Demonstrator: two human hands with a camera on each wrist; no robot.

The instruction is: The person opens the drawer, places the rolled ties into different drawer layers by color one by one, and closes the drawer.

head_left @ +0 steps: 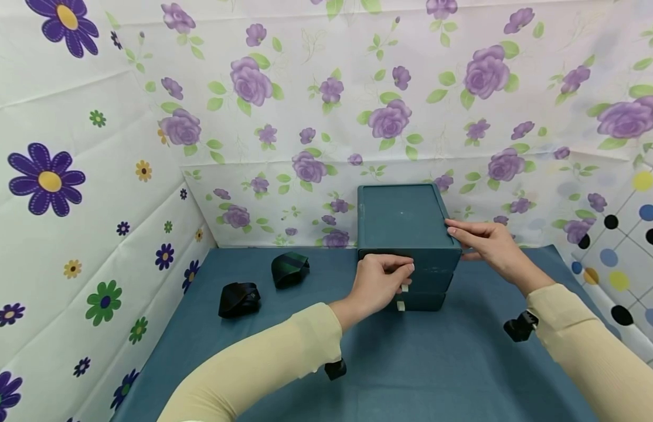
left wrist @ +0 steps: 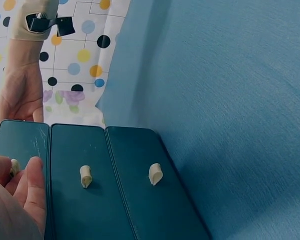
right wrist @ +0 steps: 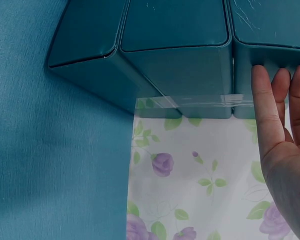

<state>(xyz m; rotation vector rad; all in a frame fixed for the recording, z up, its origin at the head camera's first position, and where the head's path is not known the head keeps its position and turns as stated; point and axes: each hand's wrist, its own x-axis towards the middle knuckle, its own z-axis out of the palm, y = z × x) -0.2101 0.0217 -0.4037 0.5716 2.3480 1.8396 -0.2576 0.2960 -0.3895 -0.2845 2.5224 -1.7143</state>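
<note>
A dark teal three-drawer box (head_left: 400, 217) stands against the back wall, its drawers closed. My left hand (head_left: 376, 284) is at the top drawer's front, thumb and fingers pinching its small cream pull tab (left wrist: 14, 167). Two more tabs, the middle pull tab (left wrist: 85, 177) and the bottom pull tab (left wrist: 155, 174), stick out from the lower drawers. Against the box's right side my right hand (head_left: 487, 246) rests with fairly straight fingers (right wrist: 267, 110), touching near the top edge.
Left of the box lie two rolled pieces of dark cloth, one black roll (head_left: 239, 300) and one green-and-navy roll (head_left: 289, 269). A blue cloth (head_left: 437, 375) covers the table. Flowered sheets (head_left: 316, 88) hang behind and left; a dotted sheet (head_left: 632, 234) hangs right.
</note>
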